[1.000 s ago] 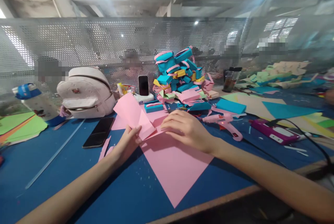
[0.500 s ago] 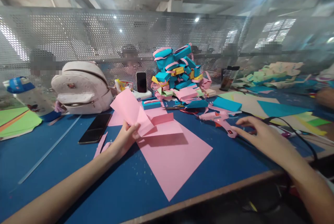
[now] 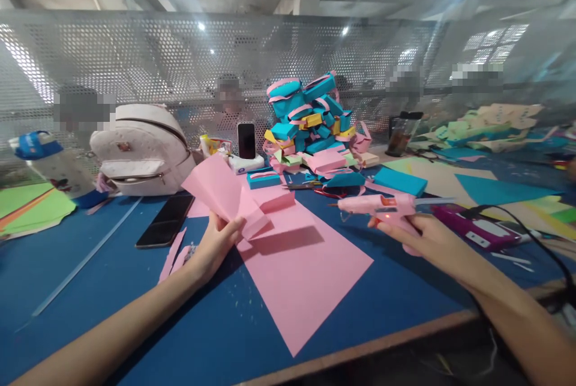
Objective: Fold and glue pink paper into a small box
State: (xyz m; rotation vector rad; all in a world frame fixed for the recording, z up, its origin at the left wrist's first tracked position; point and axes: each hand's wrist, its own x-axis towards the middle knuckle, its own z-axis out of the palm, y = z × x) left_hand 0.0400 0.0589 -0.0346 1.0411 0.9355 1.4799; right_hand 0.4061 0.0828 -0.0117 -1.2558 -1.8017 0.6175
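Note:
My left hand [image 3: 221, 241] is closed on a partly folded piece of pink paper [image 3: 220, 188], holding it above the table. Beneath lies a flat pink sheet [image 3: 301, 278], one corner pointing toward the near table edge. My right hand [image 3: 427, 239] wraps round the handle of a pink glue gun [image 3: 391, 209]. Its nozzle points left toward the folded paper, apart from it, and a clear glue stick [image 3: 434, 200] sticks out of its back. Pink paper scraps [image 3: 173, 257] lie beside my left wrist.
A phone [image 3: 165, 222], a white backpack [image 3: 139, 152] and a bottle [image 3: 54, 164] stand or lie on the left. Behind is a heap of blue and pink paper boxes [image 3: 310, 122]. On the right are a purple device [image 3: 477, 227], a black cable [image 3: 544, 248] and coloured sheets [image 3: 499, 188].
My right hand has taken hold of the glue gun and lifted it, turning its nozzle to the left. The folded pink paper in my left hand has tilted slightly.

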